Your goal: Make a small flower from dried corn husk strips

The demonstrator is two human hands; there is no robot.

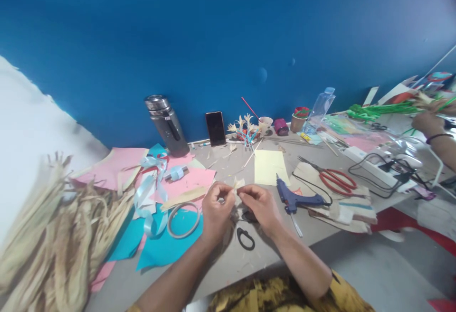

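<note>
Both hands meet over the middle of the table, fingertips pinched on a small pale piece of dried husk [238, 184]. My left hand [218, 207] grips it from the left, and my right hand [261, 207] from the right. Partly under my right hand lies a pair of black-handled scissors [245, 239], its blades mostly hidden. A blue glue gun [297, 199] rests just right of my right hand. To the left of my left hand are a roll of tape [184, 220] and a strip of husk [185, 197] on coloured paper.
Dried corn husks [67, 236] are heaped at the left. A flask [167, 127], a phone [215, 128], husk flowers [245, 129] and a plastic bottle [320, 111] stand along the wall. Red-handled scissors [338, 181] and a power strip [374, 167] lie right. A co-worker's hand [429, 124] holds green stems.
</note>
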